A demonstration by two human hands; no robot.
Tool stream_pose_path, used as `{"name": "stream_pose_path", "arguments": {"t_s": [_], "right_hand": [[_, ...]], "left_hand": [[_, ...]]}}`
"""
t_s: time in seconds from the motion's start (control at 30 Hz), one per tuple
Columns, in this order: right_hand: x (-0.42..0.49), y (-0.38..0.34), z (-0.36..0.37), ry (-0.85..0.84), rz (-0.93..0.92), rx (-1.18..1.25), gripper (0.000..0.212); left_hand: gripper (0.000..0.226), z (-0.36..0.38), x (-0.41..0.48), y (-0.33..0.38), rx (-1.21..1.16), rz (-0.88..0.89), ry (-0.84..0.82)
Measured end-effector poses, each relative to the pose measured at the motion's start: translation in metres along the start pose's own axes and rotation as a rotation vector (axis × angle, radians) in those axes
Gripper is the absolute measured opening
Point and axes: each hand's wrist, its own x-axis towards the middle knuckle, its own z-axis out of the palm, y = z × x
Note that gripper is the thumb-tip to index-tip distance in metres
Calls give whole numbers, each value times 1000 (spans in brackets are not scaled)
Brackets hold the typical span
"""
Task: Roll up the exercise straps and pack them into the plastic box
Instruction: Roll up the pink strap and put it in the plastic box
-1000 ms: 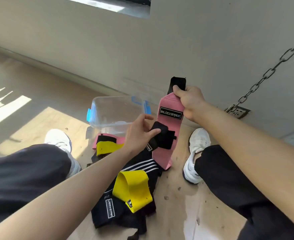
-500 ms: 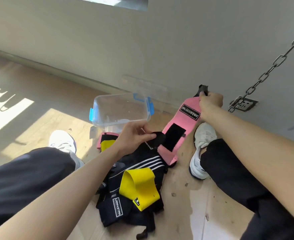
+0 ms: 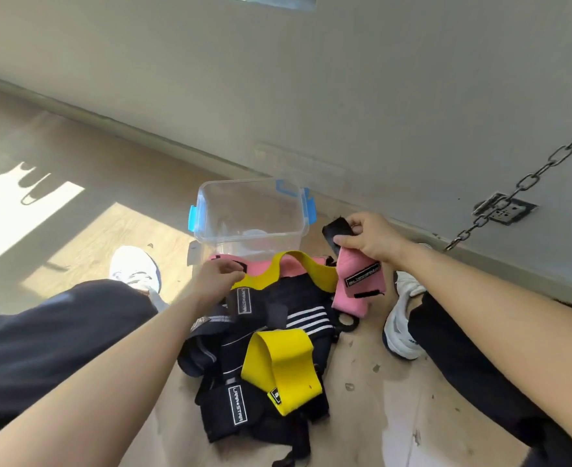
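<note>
Pink strap [image 3: 357, 284] pinched at its black end by right hand [image 3: 372, 237] — hanging lengthwise, just right of plastic box [image 3: 249, 214]. Left hand [image 3: 215, 278] nearer the pile, loosely curled — apparently empty.

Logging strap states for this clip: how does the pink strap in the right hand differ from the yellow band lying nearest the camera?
The pink strap is held up at its black end by the right hand; the yellow band lies untouched on the black pile. The pink strap hangs as a flat length with a black label; the yellow band is a folded loop with a small tag. Neither is rolled, and both are outside the plastic box.
</note>
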Motion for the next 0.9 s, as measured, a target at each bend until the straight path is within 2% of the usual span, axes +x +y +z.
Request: {"name": "stream_pose_path", "arguments": {"t_s": [0.07, 0.2, 0.3, 0.43, 0.5, 0.6, 0.73, 0.8, 0.9], "right_hand": [[4, 4, 9, -25, -23, -89, 21], [15, 8, 31, -40, -92, -161, 15], [29, 15, 48, -56, -117, -146, 10], [54, 26, 73, -102, -169, -226, 19], [66, 32, 83, -132, -225, -258, 17], [83, 39, 90, -114, -225, -299, 10], [100, 45, 93, 124, -140, -326, 19], [102, 51, 89, 72, -105, -358, 19], [95, 59, 85, -120, -12, -174, 7]], "left_hand": [[21, -9, 13, -9, 107, -25, 103], [43, -21, 36, -31, 200, -114, 141], [53, -20, 54, -44, 192, -175, 146], [69, -11, 78, -54, 119, -224, 132], [75, -8, 89, -58, 96, -259, 106], [70, -8, 100, -67, 115, -324, 111], [51, -8, 102, -80, 14, -324, 73], [43, -8, 99, -77, -67, -307, 73], [41, -8, 92, -68, -140, -236, 60]]}}
